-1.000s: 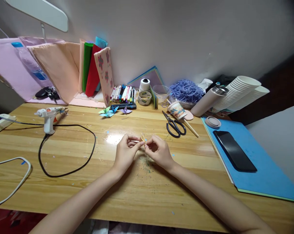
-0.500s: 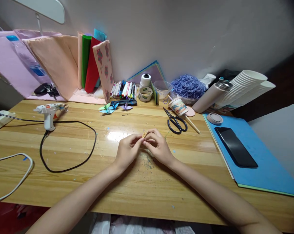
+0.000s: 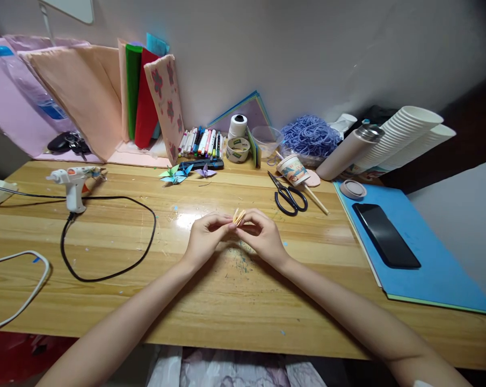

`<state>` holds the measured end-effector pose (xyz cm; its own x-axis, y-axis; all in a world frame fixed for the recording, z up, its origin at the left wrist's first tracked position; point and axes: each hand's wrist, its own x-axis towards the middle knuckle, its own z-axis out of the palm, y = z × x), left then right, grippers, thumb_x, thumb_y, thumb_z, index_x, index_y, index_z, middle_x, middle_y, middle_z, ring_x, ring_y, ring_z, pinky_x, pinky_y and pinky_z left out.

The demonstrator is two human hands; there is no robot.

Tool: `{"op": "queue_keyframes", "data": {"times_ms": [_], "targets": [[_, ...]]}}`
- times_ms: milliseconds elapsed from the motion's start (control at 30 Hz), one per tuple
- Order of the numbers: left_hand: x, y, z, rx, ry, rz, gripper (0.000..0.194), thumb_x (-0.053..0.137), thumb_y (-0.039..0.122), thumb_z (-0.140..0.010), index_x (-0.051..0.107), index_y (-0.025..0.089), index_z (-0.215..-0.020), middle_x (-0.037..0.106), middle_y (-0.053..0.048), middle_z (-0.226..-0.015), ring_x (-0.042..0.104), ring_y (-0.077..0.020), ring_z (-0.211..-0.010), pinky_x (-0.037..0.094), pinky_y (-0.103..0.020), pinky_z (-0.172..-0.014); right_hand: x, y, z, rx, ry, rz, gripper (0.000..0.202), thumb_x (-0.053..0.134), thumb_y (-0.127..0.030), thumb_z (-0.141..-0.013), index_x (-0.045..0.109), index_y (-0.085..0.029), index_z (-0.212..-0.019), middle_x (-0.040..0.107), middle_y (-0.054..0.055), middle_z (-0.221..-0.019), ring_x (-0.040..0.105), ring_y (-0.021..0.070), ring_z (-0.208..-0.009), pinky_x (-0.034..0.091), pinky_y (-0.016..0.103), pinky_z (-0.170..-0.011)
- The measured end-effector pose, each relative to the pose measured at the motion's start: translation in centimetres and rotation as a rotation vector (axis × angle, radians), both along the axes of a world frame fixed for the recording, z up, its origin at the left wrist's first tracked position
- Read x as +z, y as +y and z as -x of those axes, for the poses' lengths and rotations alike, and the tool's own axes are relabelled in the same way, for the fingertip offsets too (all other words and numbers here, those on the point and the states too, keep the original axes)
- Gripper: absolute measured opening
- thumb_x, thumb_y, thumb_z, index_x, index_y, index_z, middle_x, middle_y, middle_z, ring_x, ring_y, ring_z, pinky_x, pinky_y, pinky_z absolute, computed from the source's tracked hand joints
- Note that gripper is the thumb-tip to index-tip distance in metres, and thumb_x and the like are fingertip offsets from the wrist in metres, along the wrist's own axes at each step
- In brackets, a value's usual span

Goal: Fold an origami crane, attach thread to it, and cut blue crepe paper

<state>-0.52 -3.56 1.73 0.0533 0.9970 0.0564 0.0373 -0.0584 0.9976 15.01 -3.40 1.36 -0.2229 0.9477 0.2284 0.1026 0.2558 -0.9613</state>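
Note:
A small piece of folded yellow-orange paper (image 3: 238,216) is held between both hands over the middle of the wooden table (image 3: 210,317). My left hand (image 3: 205,236) pinches it from the left with thumb and fingertips. From the right, my right hand (image 3: 263,237) grips it the same way, thumb close to the left thumb. The paper's folded layers fan upward; its lower part is hidden by the fingers. Farther back lie several folded paper cranes, among them a blue one (image 3: 178,176) and a purple one (image 3: 206,171).
Black-handled scissors (image 3: 287,194) and a paper cup on a stick (image 3: 294,171) lie behind my right hand. A glue gun (image 3: 72,185) with a looping black cord stands at left. A phone (image 3: 385,235) rests on blue sheets (image 3: 436,258). Markers (image 3: 202,144) line the back.
The view has shifted slightly, so the table items sit a little higher and further left. More of the folded paper shows above the fingertips, its layers spread wider. Both hands keep hold.

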Motion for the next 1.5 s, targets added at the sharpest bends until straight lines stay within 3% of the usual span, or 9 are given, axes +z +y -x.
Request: {"op": "queue_keyframes", "data": {"times_ms": [167, 433, 633, 767, 867, 1000, 1167, 1333, 1500], "targets": [[0.0, 0.1, 0.1, -0.024, 0.048, -0.085, 0.009, 0.066, 0.022, -0.073, 0.071, 0.016, -0.078, 0.069, -0.006, -0.085, 0.063, -0.0166, -0.083, 0.049, -0.029, -0.079, 0.1, 0.1, -0.2, 0.001, -0.013, -0.033, 0.014, 0.067, -0.03, -0.074, 0.06, -0.019, -0.076, 0.054, 0.003, -0.085, 0.058, 0.0149, -0.082, 0.056, 0.03, -0.073], [0.1, -0.3, 0.2, 0.01, 0.196, -0.223, 0.009, 0.059, 0.018, -0.078, 0.068, 0.017, -0.078, 0.067, -0.005, -0.084, 0.062, -0.0148, -0.082, 0.049, -0.026, -0.074, -0.1, 0.1, -0.1, 0.004, 0.091, 0.071, 0.016, 0.069, -0.033, -0.072, 0.064, -0.019, -0.078, 0.055, 0.005, -0.09, 0.06, 0.0169, -0.086, 0.056, 0.032, -0.077], [0.2, -0.5, 0.3, 0.056, 0.223, -0.188, 0.011, 0.06, 0.022, -0.079, 0.062, 0.017, -0.089, 0.064, -0.003, -0.086, 0.06, -0.0119, -0.071, 0.048, -0.023, -0.065, -0.2, 0.3, -0.1, -0.019, 0.104, 0.036, 0.014, 0.069, -0.029, -0.072, 0.061, -0.018, -0.073, 0.057, 0.005, -0.087, 0.06, 0.0168, -0.084, 0.054, 0.031, -0.075], [0.1, -0.5, 0.3, -0.016, 0.337, -0.275, 0.021, 0.052, 0.017, -0.084, 0.058, 0.02, -0.104, 0.061, -0.003, -0.095, 0.058, -0.0112, -0.077, 0.046, -0.024, -0.072, -0.6, 0.3, -0.1, -0.054, 0.189, 0.099, 0.022, 0.074, -0.026, -0.067, 0.057, -0.02, -0.08, 0.06, 0.002, -0.082, 0.062, 0.0152, -0.078, 0.053, 0.029, -0.074], [0.1, -0.5, 0.4, -0.071, 0.418, -0.36, 0.016, 0.046, 0.014, -0.087, 0.058, 0.019, -0.096, 0.059, -0.004, -0.093, 0.055, -0.0131, -0.085, 0.043, -0.025, -0.076, -0.8, 0.3, -0.1, -0.064, 0.207, 0.148, 0.03, 0.076, -0.024, -0.064, 0.056, -0.02, -0.086, 0.063, 0.002, -0.083, 0.062, 0.0144, -0.075, 0.053, 0.029, -0.073], [0.1, -0.4, 0.4, -0.12, 0.491, -0.391, 0.015, 0.042, 0.009, -0.086, 0.054, 0.017, -0.09, 0.055, -0.003, -0.087, 0.051, -0.0135, -0.083, 0.041, -0.025, -0.073, -0.6, -0.1, -0.2, -0.031, 0.112, 0.099, 0.016, 0.071, -0.025, -0.069, 0.058, -0.018, -0.074, 0.062, 0.002, -0.074, 0.061, 0.0149, -0.071, 0.052, 0.029, -0.069], [0.1, -0.2, 0.4, -0.182, 0.461, -0.332, 0.013, 0.041, 0.012, -0.087, 0.053, 0.017, -0.086, 0.053, -0.004, -0.088, 0.05, -0.0147, -0.086, 0.041, -0.026, -0.077, -0.4, -0.3, -0.2, -0.059, -0.057, -0.092, 0.013, 0.069, -0.024, -0.072, 0.058, -0.018, -0.068, 0.058, 0.001, -0.07, 0.056, 0.0134, -0.066, 0.048, 0.027, -0.063], [-0.2, -0.3, 0.0, -0.184, 0.246, -0.044, 0.028, 0.041, 0.033, -0.09, 0.05, 0.018, -0.113, 0.057, -0.007, -0.104, 0.057, -0.0161, -0.088, 0.045, -0.03, -0.079, -1.0, 0.1, -0.3, -0.158, -0.034, -0.134, 0.01, 0.067, -0.021, -0.074, 0.057, -0.019, -0.075, 0.055, 0.001, -0.073, 0.058, 0.0131, -0.068, 0.05, 0.027, -0.062], [0.5, -0.9, -0.4, -0.329, 0.325, -0.038, 0.033, 0.036, 0.041, -0.091, 0.058, 0.017, -0.091, 0.062, -0.005, -0.094, 0.055, -0.0179, -0.089, 0.042, -0.03, -0.081, -1.0, -0.1, -0.4, -0.151, -0.185, -0.247, 0.005, 0.063, -0.02, -0.076, 0.058, -0.02, -0.077, 0.057, 0.001, -0.076, 0.058, 0.0146, -0.073, 0.05, 0.029, -0.066]]}}
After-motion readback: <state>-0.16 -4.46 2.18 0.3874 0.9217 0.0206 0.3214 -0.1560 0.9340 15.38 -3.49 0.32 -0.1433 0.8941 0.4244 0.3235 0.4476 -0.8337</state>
